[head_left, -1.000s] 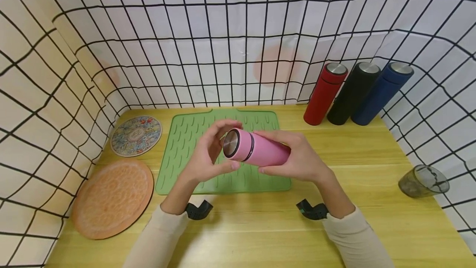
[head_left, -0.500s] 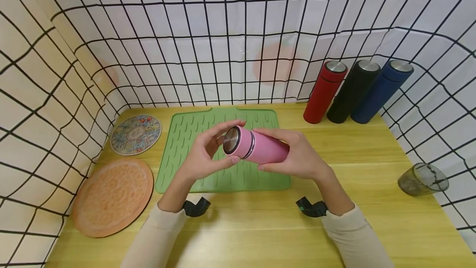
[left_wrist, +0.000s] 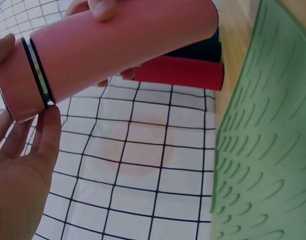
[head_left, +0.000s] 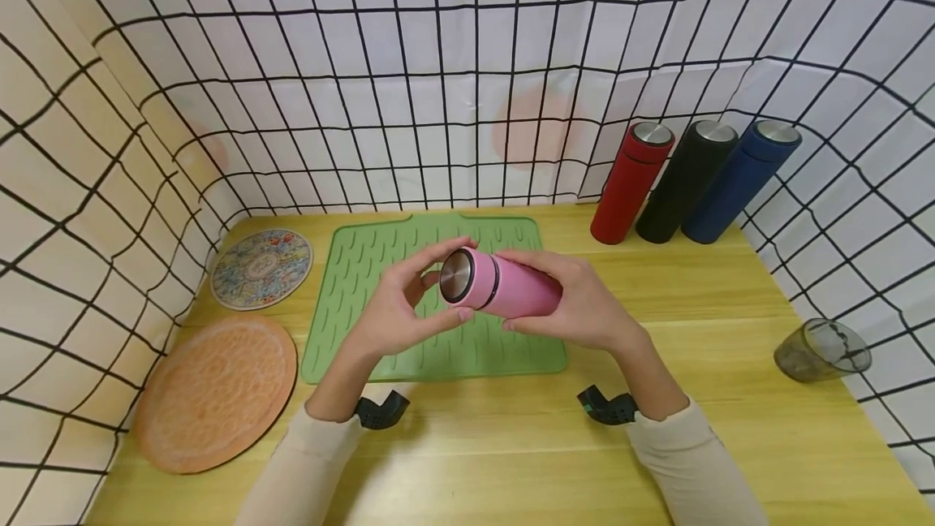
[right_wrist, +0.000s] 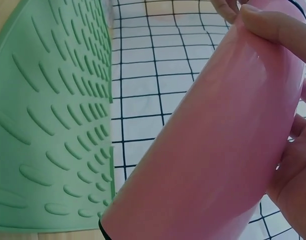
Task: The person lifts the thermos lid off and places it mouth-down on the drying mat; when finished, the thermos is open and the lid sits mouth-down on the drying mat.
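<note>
A pink thermos bottle is held up on its side over the green drying mat, its lid end towards the left. The left hand holds the lid, thumb on one side and fingertips on the other, as the left wrist view shows. My right hand grips the bottle's body, with the thumb across its near side. Between lid and body runs a dark ring with a shiny band. The lid's top is brushed metal.
Red, black and blue thermos bottles stand at the back right. A smoky glass is at the right edge. A patterned round mat and an orange round mat lie left. Gridded walls enclose the table.
The left thumb has come a little closer to the lid. Both hands otherwise keep almost the same pose on the bottle, while the head view has shifted slightly.
</note>
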`<state>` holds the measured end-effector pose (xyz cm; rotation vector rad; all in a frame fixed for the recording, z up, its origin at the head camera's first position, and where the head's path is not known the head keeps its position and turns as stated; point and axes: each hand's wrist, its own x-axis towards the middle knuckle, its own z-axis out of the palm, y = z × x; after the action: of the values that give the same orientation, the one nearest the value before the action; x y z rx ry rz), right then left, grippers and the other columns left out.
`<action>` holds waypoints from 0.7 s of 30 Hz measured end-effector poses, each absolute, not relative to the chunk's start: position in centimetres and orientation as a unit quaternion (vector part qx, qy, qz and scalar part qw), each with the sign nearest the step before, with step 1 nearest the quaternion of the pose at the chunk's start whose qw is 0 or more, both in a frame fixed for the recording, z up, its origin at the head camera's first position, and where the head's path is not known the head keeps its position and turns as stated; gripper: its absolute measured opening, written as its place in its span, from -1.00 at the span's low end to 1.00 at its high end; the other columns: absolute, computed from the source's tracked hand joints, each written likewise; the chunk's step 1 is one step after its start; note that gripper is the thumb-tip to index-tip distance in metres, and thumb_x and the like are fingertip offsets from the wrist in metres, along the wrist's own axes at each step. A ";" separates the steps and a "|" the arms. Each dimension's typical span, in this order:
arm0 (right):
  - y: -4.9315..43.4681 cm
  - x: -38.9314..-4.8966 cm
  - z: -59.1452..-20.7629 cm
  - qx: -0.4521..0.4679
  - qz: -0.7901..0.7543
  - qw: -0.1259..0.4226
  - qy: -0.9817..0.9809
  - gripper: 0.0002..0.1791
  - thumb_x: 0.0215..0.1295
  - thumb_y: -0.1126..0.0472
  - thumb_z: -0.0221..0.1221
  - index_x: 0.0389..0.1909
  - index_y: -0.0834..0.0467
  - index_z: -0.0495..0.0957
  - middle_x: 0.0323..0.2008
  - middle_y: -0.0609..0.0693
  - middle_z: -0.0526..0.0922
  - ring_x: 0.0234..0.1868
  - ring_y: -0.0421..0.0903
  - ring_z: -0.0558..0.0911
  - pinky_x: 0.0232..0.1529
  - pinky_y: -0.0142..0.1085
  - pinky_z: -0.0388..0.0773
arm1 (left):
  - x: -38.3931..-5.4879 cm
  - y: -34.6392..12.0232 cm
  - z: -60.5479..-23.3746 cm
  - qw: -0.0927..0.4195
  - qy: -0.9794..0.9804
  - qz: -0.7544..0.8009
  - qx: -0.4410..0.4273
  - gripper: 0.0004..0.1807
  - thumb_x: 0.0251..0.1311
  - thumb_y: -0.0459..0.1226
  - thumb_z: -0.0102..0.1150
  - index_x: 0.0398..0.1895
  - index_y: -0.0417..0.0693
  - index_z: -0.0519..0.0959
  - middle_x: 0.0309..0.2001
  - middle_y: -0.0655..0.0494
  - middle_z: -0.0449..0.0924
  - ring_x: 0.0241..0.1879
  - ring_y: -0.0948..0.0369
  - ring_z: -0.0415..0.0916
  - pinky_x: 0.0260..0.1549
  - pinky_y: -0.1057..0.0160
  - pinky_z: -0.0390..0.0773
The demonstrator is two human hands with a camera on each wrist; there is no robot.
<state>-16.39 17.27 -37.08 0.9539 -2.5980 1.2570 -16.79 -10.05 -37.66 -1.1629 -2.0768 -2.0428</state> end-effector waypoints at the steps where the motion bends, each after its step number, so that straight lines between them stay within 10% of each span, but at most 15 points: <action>1: 17.3 -16.4 -37.1 0.313 0.410 0.051 -0.855 -0.11 -0.04 0.06 0.62 0.39 -0.10 0.49 0.20 -0.07 0.65 0.13 -0.06 0.59 -0.05 -0.16 0.72 | -16.8 -10.0 -37.7 0.004 -0.664 -0.652 -0.366 -0.14 0.07 -0.55 0.46 0.49 -0.03 0.40 0.42 0.00 0.44 0.42 0.02 0.35 0.36 0.03 0.49; 13: 19.1 -17.5 -37.9 0.244 0.424 0.038 -0.872 -0.07 0.04 0.11 0.58 0.47 -0.07 0.39 0.31 -0.02 0.55 0.25 0.04 0.54 0.10 0.06 0.69 | -17.1 -10.1 -37.9 0.043 -0.696 -0.657 -0.287 -0.21 0.06 -0.41 0.54 0.42 0.00 0.48 0.31 0.05 0.53 0.26 0.09 0.47 0.29 0.18 0.56; 21: 21.6 -19.8 -38.2 0.194 0.457 0.126 -0.859 -0.12 0.09 0.24 0.55 0.45 -0.02 0.39 0.29 0.00 0.57 0.30 0.01 0.52 0.31 0.14 0.52 | -17.2 -11.5 -38.9 0.043 -0.739 -0.619 -0.263 -0.21 0.04 -0.40 0.56 0.39 0.15 0.51 0.29 0.12 0.56 0.23 0.15 0.49 0.19 0.26 0.61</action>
<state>-19.77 21.57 -38.25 0.5640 -2.5024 1.3307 -17.17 -11.51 -38.87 -0.8034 -2.2605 -1.8921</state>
